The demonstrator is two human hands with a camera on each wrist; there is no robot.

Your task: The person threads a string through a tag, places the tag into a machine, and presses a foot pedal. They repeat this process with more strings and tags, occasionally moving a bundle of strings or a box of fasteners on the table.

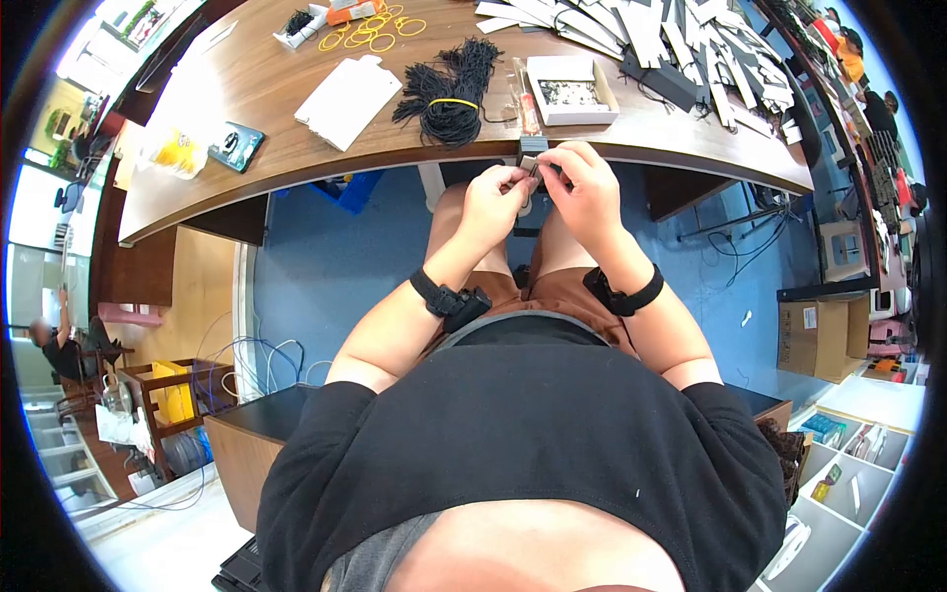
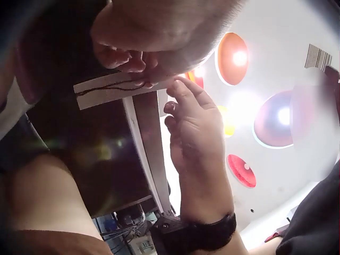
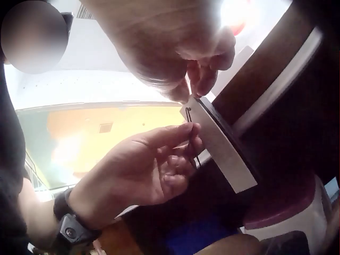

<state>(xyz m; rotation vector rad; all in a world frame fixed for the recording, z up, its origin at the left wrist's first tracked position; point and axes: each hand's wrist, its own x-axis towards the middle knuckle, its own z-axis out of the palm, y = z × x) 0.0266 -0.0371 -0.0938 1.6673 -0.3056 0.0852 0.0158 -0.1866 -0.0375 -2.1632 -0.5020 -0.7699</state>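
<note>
A narrow pale strip (image 1: pixel 530 163) (image 2: pixel 101 99) (image 3: pixel 223 154) is held between both hands at the table's front edge. Thin dark cord (image 2: pixel 114 86) (image 3: pixel 188 116) passes through a hole near one end of it, as the right wrist view shows. The left hand (image 1: pixel 493 209) (image 2: pixel 164 32) (image 3: pixel 138 170) pinches the cord between thumb and forefinger, close beside the strip. At the holed end, fingertips of the right hand (image 1: pixel 585 192) (image 2: pixel 199 133) (image 3: pixel 164 48) pinch the strip; their exact hold on the cord is hidden.
On the table (image 1: pixel 266 109) are a bundle of black cords (image 1: pixel 449 94), a white box (image 1: pixel 612 104) of small pieces, many loose strips (image 1: pixel 646 35), a flat white packet (image 1: pixel 350 102), yellow loops (image 1: pixel 383 41) and a dark phone-like item (image 1: pixel 237 146).
</note>
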